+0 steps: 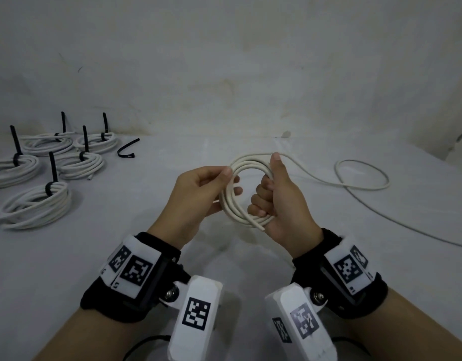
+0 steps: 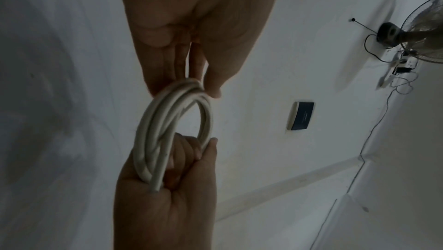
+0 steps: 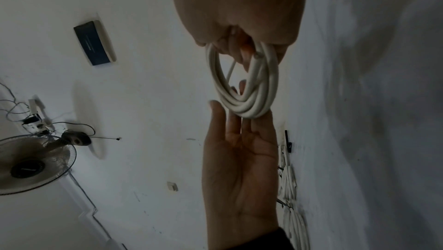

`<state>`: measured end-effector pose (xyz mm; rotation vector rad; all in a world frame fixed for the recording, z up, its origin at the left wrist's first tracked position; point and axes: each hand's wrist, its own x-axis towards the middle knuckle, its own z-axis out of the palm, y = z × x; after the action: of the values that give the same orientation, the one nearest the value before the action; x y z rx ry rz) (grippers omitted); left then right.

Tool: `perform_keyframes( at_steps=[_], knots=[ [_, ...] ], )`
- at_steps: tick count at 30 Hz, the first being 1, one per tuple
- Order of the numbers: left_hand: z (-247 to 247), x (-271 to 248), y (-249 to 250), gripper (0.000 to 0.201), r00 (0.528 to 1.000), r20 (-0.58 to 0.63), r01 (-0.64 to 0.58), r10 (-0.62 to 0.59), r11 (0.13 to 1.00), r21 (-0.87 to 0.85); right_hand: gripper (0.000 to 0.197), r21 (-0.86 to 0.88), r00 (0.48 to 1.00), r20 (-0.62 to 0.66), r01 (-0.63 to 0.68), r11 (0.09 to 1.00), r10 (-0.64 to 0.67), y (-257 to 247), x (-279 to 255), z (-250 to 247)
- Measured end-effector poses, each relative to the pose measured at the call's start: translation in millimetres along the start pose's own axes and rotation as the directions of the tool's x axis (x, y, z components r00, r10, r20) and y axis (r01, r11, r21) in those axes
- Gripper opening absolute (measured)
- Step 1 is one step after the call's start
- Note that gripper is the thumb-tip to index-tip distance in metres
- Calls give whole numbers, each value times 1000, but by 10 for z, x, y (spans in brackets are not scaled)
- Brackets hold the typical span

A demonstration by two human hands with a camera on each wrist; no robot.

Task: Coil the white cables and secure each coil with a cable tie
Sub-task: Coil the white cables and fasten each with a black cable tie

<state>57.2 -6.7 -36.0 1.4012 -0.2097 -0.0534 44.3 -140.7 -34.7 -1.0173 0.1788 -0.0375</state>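
Inside right grip, cable coil, left grip pinching

A white cloth-covered surface is seen below the grip, creased and dimly lit. Beyond the grip a stained whitish wall is met. In the wrist views a pedestal fan is shown against a white wall, with a tangle of thin wires and a dark rectangular box mounted nearby. Pale floor tiles are visible.
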Motion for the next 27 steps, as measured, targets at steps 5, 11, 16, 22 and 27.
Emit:
perform_keyframes(
  at_steps=[5,11,16,22,27],
  knots=[
    [0,-32,41,25,990,127,-82,57,975,206,54,-173,994,105,-24,985,42,35,-13,-14],
    [-12,-4,38,26,993,74,-104,92,981,167,49,-461,974,209,179,869,-89,-10,-5,-52],
    [-6,-13,59,29,988,66,-146,137,976,161,18,-710,672,354,646,280,-651,-149,83,-157],
    [10,-44,87,27,977,120,-196,179,968,159,59,-781,774,545,608,142,-321,-235,160,-298],
    [5,-19,62,26,967,83,-250,239,954,166,25,-692,719,600,686,224,-351,-248,101,-245]
  ],
)
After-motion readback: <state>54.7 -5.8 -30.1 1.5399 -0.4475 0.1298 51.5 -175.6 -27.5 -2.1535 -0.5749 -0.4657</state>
